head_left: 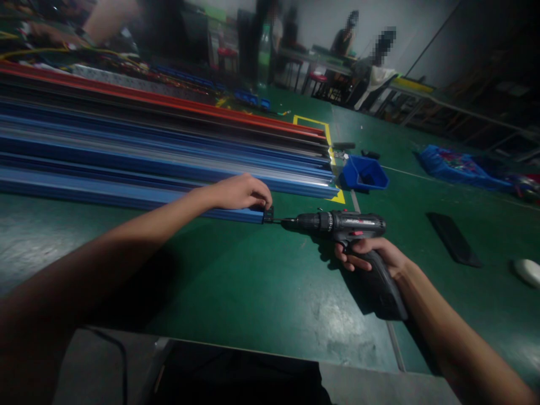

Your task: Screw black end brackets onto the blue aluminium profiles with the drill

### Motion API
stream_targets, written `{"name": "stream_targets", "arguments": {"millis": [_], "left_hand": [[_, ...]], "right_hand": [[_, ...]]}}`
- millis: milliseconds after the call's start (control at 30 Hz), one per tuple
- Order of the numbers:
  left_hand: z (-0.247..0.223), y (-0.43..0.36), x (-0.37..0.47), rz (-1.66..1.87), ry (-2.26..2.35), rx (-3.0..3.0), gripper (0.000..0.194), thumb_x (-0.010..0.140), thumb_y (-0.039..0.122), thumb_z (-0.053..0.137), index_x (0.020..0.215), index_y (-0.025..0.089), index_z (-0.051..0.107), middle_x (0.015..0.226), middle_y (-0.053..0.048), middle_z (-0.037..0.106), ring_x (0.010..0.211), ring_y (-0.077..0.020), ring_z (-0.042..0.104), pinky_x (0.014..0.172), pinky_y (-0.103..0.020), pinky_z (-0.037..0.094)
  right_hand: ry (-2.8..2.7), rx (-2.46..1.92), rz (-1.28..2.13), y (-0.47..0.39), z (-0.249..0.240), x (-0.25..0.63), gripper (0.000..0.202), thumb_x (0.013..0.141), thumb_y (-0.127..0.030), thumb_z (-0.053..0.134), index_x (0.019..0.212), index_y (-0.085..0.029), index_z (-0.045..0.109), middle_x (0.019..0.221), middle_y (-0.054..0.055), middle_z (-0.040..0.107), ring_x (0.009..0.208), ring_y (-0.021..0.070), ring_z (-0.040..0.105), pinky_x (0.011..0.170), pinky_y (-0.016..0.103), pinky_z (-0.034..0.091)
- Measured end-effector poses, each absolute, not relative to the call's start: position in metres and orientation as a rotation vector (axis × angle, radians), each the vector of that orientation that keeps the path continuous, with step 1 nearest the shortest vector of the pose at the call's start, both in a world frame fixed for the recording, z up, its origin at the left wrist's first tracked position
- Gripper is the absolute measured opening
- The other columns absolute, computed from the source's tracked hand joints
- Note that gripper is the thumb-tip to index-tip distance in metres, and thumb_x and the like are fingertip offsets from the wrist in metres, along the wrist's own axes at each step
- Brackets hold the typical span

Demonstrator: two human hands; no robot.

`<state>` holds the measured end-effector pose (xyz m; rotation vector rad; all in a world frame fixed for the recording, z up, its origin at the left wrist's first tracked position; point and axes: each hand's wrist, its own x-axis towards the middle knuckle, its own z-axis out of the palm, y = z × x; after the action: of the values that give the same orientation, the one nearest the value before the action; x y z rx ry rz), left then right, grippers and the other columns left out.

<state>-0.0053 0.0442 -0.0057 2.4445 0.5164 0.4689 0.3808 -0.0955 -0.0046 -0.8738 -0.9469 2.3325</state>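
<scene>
The right hand (pixel 371 256) is wrapped around the matte black grip of a cordless drill (pixel 346 225), whose bit lies level and meets a small black end piece (pixel 269 214) at the tip of the nearest blue rail (pixel 126 197), a long, smooth, straight profile lying on the green, scuffed floor (pixel 253 292). The left hand (pixel 240 191) rests curled on that rail end, fingertips pinched at the end piece. Beyond, more blue, grey and red rails (pixel 169 135) lie parallel; an open blue plastic bin (pixel 363 173) stands near their ends, contents indistinct.
</scene>
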Motion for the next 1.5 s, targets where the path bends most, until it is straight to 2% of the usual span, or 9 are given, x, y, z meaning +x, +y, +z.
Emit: {"name": "stream_targets", "arguments": {"millis": [167,533,967,1300,1500], "left_hand": [[-0.0048,0.0434,-0.0054,0.466,0.521,2.440,0.021,0.092,0.010,0.062,0.091,0.021,0.081,0.094,-0.001,0.080,0.082,-0.0116,0.072,0.076,-0.020,0.049],[-0.0065,0.0446,-0.0052,0.478,0.515,2.444,0.021,0.092,0.011,0.062,0.091,0.020,0.081,0.095,-0.001,0.080,0.085,-0.0123,0.073,0.079,-0.019,0.049],[-0.0058,0.0444,-0.0055,0.475,0.533,2.452,0.020,0.093,0.014,0.063,0.092,0.020,0.081,0.097,-0.002,0.081,0.086,-0.0129,0.073,0.079,-0.020,0.049],[-0.0028,0.0427,-0.0049,0.460,0.521,2.441,0.023,0.091,0.009,0.061,0.091,0.020,0.081,0.095,-0.002,0.080,0.083,-0.0127,0.072,0.078,-0.020,0.048],[-0.0055,0.0444,-0.0053,0.465,0.516,2.428,0.021,0.092,0.011,0.062,0.091,0.021,0.081,0.095,-0.002,0.081,0.084,-0.0131,0.072,0.078,-0.020,0.049]], "right_hand": [[-0.944,-0.890,2.322,-0.0968,-0.0043,0.3818,0.027,0.086,-0.017,0.068,0.107,-0.003,0.079,0.094,0.011,0.077,0.051,0.0031,0.055,0.077,0.024,0.060],[-0.955,-0.901,2.313,-0.0969,-0.0052,0.3816,0.027,0.084,-0.019,0.069,0.104,-0.003,0.080,0.082,0.008,0.075,0.051,0.0052,0.053,0.075,0.024,0.060],[-0.982,-0.914,2.295,-0.0967,-0.0043,0.3814,0.024,0.086,-0.018,0.069,0.101,-0.004,0.081,0.089,0.010,0.076,0.049,0.0042,0.053,0.075,0.024,0.060],[-0.992,-0.937,2.282,-0.0955,-0.0025,0.3802,0.025,0.084,-0.019,0.071,0.097,0.000,0.080,0.079,0.010,0.073,0.048,0.0050,0.053,0.070,0.022,0.058],[-0.972,-0.953,2.285,-0.0957,-0.0049,0.3825,0.023,0.083,-0.019,0.072,0.097,-0.002,0.080,0.080,0.009,0.074,0.047,0.0051,0.053,0.069,0.024,0.058]]}}
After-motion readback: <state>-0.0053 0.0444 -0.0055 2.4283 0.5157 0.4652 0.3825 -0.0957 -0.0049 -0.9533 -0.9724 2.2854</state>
